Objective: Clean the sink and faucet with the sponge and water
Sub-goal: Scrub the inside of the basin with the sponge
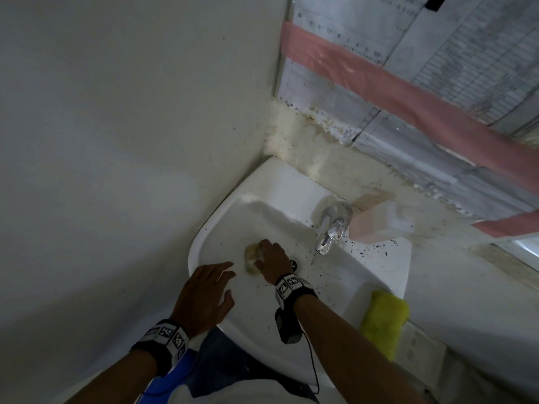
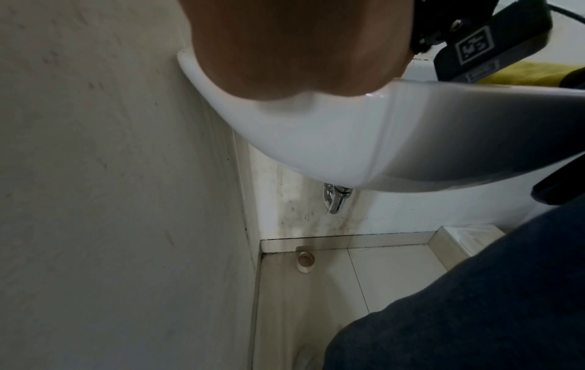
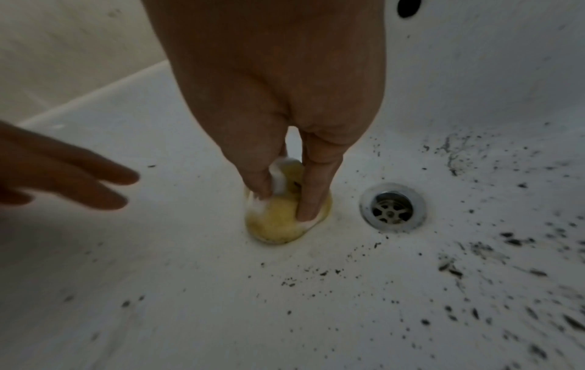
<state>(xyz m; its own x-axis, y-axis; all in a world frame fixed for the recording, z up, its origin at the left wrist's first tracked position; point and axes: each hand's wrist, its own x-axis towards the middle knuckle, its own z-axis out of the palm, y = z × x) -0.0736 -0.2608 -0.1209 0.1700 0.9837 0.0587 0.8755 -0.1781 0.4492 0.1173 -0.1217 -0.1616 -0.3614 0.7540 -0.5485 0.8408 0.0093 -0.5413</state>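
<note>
Down in the sink (image 3: 158,313), right grip (image 3: 278,140) pinches sudsy yellow sponge (image 3: 278,222); left grip (image 1: 204,293) released.

Left wall (image 1: 116,141): plain, off-white, scuffed, meeting my corner.
Back wall (image 1: 335,147): stained and speckled dark above the basin.
Paper sheets (image 1: 466,53): printed grids, held by pink tape (image 1: 379,80).
Floor (image 2: 395,275): pale tiles, grimy joints, a small drain pipe stub (image 2: 305,261).
Light: dim, greyish around me.
</note>
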